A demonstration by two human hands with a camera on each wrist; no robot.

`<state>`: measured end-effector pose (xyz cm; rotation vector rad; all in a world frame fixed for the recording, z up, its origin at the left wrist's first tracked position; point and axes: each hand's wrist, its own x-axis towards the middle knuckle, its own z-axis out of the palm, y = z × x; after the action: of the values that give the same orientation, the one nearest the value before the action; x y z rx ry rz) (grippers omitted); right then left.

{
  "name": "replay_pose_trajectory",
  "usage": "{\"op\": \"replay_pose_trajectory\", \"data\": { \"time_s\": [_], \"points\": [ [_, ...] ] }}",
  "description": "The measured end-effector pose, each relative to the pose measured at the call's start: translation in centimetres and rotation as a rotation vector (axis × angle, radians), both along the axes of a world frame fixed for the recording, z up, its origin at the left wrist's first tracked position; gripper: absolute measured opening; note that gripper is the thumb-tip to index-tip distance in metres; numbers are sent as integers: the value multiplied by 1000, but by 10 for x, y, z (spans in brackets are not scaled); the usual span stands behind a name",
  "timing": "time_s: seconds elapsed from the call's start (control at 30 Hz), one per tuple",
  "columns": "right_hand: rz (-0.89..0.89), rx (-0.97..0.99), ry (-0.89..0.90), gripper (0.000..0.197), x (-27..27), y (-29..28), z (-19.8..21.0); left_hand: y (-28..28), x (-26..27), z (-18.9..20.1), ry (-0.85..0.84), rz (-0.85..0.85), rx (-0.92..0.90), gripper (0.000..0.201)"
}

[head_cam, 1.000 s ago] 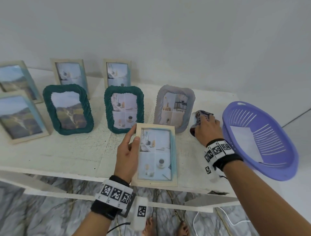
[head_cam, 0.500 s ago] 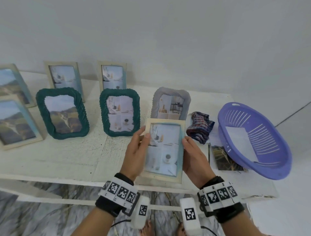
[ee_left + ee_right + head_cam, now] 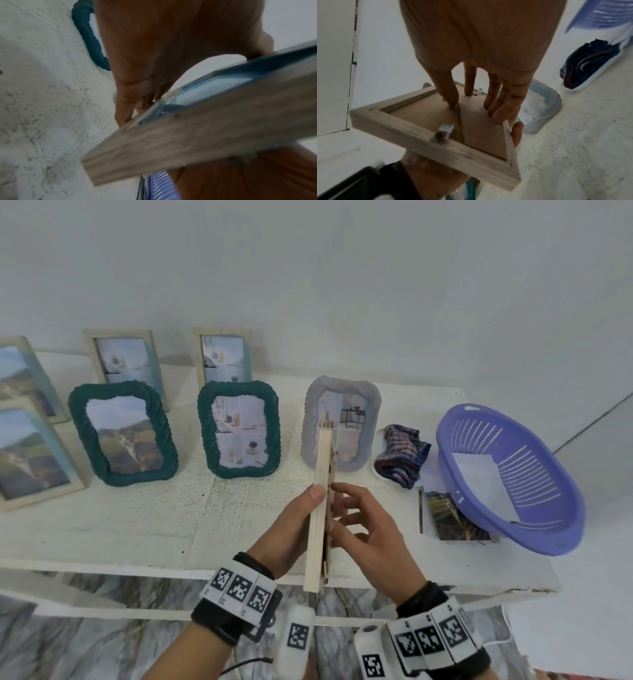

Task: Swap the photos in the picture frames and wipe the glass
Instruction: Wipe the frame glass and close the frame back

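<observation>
Two hands meet on one pale wooden picture frame, held edge-on at 6 o'clock, just above the near lip of the white table. Your left hand grips its glass side, thumb over the edge; your right hand lies spread on the brown backing board, fingertips pressing near the folded stand. By the look of it you are at the opening step: the back is still closed and the photo still inside.

Next you need to turn the small metal tabs aside and lift the board out, keeping the glass from slipping.

Further out at 2 o'clock lies a loose landscape photo, partly beneath the purple plastic basket; the crumpled checked cloth waits at 1 o'clock for wiping. Seven other frames stand from 9 to 12 o'clock.
</observation>
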<state>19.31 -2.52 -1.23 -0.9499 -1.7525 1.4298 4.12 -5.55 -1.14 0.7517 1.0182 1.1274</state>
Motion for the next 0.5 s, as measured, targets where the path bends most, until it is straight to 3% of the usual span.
{"op": "replay_pose_trajectory", "data": {
  "time_s": [0.13, 0.27, 0.37, 0.43, 0.5],
  "points": [
    [-14, 148, -125, 33, 7, 4, 7, 2, 0, 0, 129, 31, -21, 108],
    [-126, 433, -322, 15, 17, 13, 15, 3, -4, -2, 202, 43, -69, 113],
    [-196, 599, -559, 18, 18, 12, 20, 5, -4, -2, 253, 53, -80, 103],
    [-191, 537, -596, 21, 16, 6, 21, 6, -1, 0, 279, 73, -74, 96],
    [-143, 266, -439, 23, 13, 2, 22, 5, 2, 4, 332, 108, -53, 103]
  ]
}}
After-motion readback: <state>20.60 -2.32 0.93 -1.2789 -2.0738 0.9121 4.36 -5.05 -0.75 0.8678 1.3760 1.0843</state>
